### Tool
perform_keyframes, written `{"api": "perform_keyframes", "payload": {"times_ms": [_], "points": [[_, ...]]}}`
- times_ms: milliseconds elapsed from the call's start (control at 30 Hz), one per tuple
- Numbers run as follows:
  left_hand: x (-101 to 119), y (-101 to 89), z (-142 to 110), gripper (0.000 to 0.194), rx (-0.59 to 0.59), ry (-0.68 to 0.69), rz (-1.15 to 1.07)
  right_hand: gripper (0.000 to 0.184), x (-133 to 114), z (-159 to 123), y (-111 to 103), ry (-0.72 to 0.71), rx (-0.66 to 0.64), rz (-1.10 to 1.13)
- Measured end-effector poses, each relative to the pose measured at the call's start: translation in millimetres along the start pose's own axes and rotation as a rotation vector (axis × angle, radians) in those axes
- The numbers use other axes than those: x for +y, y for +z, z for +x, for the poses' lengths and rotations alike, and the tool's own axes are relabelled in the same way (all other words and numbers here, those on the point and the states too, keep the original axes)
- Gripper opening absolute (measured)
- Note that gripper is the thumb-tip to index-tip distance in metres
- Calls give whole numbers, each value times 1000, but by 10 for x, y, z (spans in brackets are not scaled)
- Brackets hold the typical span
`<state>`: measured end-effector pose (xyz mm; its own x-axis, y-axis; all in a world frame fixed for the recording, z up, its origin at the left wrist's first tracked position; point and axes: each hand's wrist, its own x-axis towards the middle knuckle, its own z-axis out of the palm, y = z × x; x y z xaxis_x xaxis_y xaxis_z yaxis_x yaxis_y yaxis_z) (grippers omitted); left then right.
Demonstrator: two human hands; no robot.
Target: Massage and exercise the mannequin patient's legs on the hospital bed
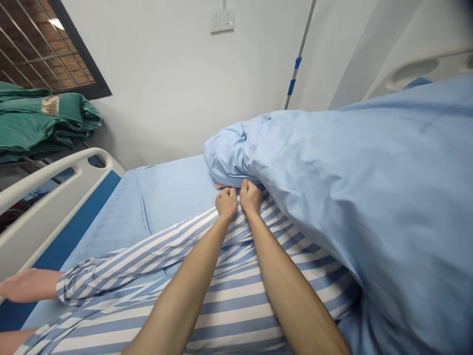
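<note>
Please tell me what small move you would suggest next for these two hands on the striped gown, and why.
Probably ease the striped gown gently toward you: the left hand and right hand grip its cloth in fists, right against the bunched blue duvet, and the wearer's sleeved arm lies out toward the white bed rail.

Hospital bed (79, 222), white side rail (37, 197) at 9 o'clock, pale blue sheet (173, 192) at 12 o'clock, person in blue-striped pyjamas (236, 310) at 6 o'clock, bunched blue duvet (369, 197) at 3 o'clock
</note>
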<state>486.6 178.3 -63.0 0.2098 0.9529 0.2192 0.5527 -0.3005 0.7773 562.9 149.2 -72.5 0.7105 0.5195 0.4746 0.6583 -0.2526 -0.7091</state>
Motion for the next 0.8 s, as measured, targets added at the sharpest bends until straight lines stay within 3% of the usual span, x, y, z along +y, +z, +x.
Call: {"api": "perform_keyframes", "payload": {"times_ms": [100,200,300,433,567,667,800], "points": [[-7,-63,14,33,-74,20,-69,51,84,21,52,27,8,57],[-88,-316,-111,34,-105,27,-130,50,118,17,72,17,2,74],[-304,-861,-510,36,-113,20,-144,48,113,13,57,47,-29,56],[-888,-1867,-1327,43,-209,-38,-144,44,55,30,-1,35,-160,20],[-1634,-2738,-1940,41,-12,-212,-58,32,-114,-9,-121,4,-327,-132],[-2049,-3197,-2080,40,84,-243,15,23,-328,-216,-293,-34,-387,-179],[-2308,-3553,-2036,36,147,-226,99,25,-619,-881,-589,-153,-385,-63]]}}
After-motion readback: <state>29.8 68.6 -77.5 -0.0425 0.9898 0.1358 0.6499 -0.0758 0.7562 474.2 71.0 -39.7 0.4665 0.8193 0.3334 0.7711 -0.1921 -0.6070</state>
